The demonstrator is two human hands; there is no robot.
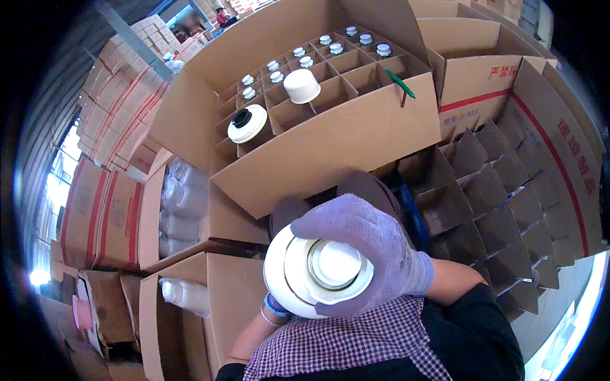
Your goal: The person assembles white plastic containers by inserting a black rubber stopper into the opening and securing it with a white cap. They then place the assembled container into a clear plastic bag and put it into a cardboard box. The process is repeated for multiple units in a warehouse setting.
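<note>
I hold a white round container close to my chest, seen from above, with a metal-ringed mouth and a white insert in it. My right hand, in a purple knit glove, wraps over its top rim. My left hand, with a blue band at the wrist, reaches under the container and is mostly hidden by it. Just ahead stands an open carton with cardboard dividers. It holds a white container with a black mouth, another with a plain white top, and several capped ones in the back cells.
A green pen is stuck on the carton's divider. To the right is a carton of unfilled divider cells. At left, open cartons hold plastic-wrapped white containers. Stacked cartons and people stand at the back left.
</note>
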